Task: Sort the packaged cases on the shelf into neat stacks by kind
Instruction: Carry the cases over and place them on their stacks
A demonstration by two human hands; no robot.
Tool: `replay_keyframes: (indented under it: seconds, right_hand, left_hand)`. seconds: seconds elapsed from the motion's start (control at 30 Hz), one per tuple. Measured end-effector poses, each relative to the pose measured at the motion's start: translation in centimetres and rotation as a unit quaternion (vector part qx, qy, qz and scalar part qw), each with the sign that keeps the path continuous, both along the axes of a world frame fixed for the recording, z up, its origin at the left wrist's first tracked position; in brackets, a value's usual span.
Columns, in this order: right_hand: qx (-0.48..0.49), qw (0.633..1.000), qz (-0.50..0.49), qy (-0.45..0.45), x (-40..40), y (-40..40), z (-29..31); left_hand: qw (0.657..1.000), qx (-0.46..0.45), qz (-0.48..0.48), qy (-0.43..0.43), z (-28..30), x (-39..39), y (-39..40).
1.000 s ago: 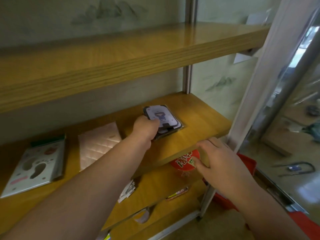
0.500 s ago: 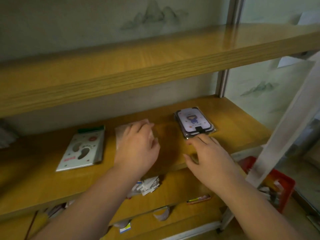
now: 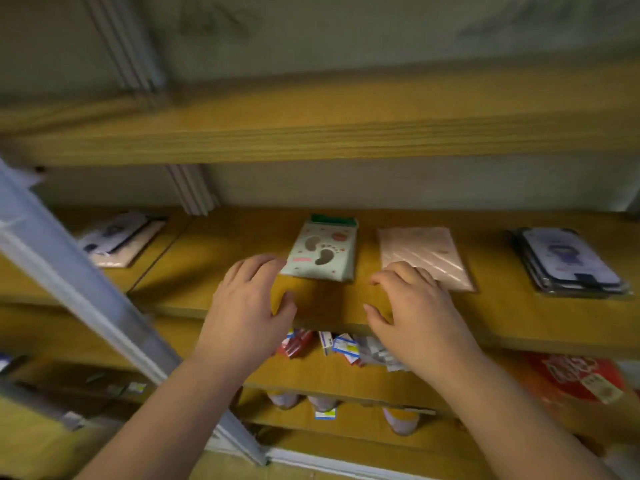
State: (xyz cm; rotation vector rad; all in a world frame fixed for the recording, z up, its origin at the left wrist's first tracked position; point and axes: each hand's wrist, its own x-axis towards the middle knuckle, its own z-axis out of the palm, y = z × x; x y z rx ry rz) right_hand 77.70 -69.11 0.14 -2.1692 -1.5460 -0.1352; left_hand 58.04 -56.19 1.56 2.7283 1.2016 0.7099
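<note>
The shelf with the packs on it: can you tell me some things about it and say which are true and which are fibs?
1. The pink pack lies to the right of the pack with footprints. True.
2. The left hand is holding the footprint pack up in the air. False: that pack lies flat on the shelf, and the hand holds nothing.
3. The stack of purple packs sits far to the right. True.
4. The right hand is gripping the purple stack. False: it is by the pink pack's near corner, well away from that stack.
5. The shelf underneath is bare. False: small boxes lie there.
</note>
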Motion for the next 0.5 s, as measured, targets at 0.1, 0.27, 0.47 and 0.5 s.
replay_keyframes:
  seconds: [0.1, 0.27, 0.47, 0.5]
  right_hand:
    - [-0.007, 1.0, 0.029, -0.008, -3.8, 2.2, 0.3]
    - [-0.016, 0.998, 0.053, -0.011, -10.9, 5.0, 0.4]
    - [-0.025, 0.997, 0.069, -0.015, -21.1, 8.0, 0.6]
    - [-0.021, 0.997, 0.071, -0.013, -22.9, 8.5, 0.7]
  left_hand:
    - [1.0, -0.01, 0.02, -0.013, -0.4, -4.4, 0.9]
    - [0.998, -0.031, 0.041, -0.027, -1.0, -11.6, 2.4]
    - [0.998, -0.019, 0.027, -0.044, -0.5, -21.6, 3.6]
    - [0.999, -0.014, 0.027, -0.045, -0.5, -23.6, 4.0]
